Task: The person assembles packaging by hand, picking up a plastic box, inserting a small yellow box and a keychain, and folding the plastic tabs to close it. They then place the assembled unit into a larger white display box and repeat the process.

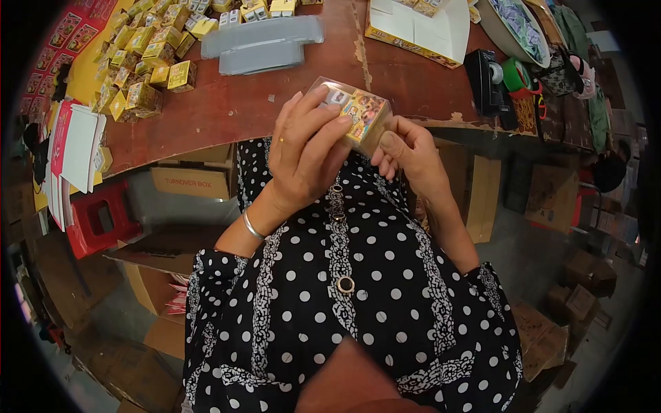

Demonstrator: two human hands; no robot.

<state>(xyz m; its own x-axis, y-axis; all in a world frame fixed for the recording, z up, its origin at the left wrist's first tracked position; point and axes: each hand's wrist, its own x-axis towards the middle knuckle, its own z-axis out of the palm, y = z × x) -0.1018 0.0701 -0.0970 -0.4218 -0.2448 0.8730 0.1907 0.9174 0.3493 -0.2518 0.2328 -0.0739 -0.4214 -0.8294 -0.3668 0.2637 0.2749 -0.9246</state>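
Observation:
Just over the table's front edge, both hands hold a clear plastic box [366, 113] with a yellow printed picture and a small white piece showing through it. My left hand [306, 141] lies over its left side and top, fingers pressed to the plastic. At the lower right corner, my right hand [412, 153] grips the box between thumb and curled fingers. Beyond them, flat clear plastic sleeves [261, 58] lie stacked on the table. A heap of small yellow printed boxes [155, 55] covers the far left.
On the brown table [227, 103] stand an open white-and-yellow carton [413, 31], a black tape dispenser [485, 82], a green tape roll [515, 74] and a basin [506, 31] of small packets. White cards [82, 148] sit at left. Below are a red stool [103, 217] and cardboard boxes [189, 182].

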